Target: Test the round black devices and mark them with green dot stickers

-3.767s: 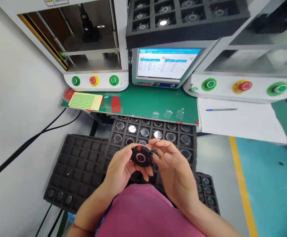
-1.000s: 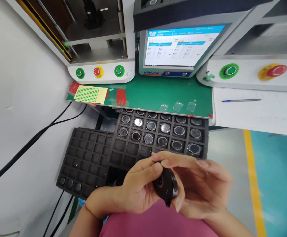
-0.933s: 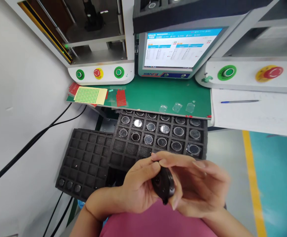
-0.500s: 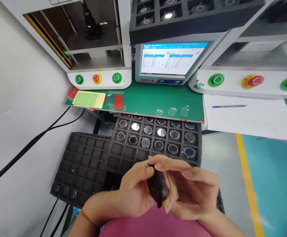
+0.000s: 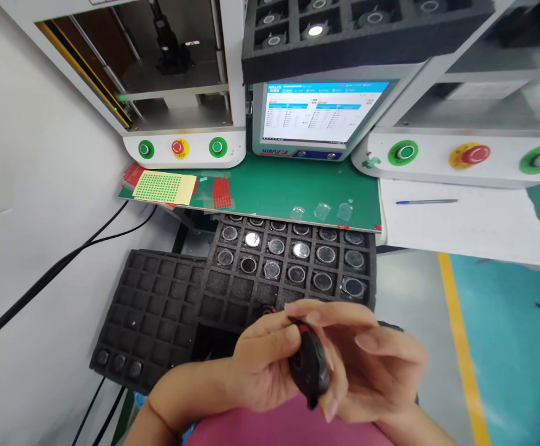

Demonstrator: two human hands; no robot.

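A black round watch case (image 5: 311, 367), seen nearly edge-on and tilted, is held between my two hands in front of my body. A small red patch shows near its upper end. My left hand (image 5: 267, 359) grips it, the thumb pressed on one face and fingers curled behind. With its fingertips, my right hand (image 5: 381, 359) pinches the upper end of the case; the rest of that hand is cupped beside it. Beyond my hands lies a black foam tray (image 5: 217, 303) with several round watch cases (image 5: 296, 273) in its cells.
Another foam tray (image 5: 147, 297) at left holds 3 round pieces in its near corner. Behind are a green bench top (image 5: 265, 186) with sticker sheets (image 5: 163, 188), a monitor (image 5: 323, 118), and button panels (image 5: 184, 148). A pen (image 5: 425, 201) lies on paper at right.
Both hands and the watch case have moved slightly right and down in view. The case shows more of its side, and its red patch is clearer. The grip looks the same.
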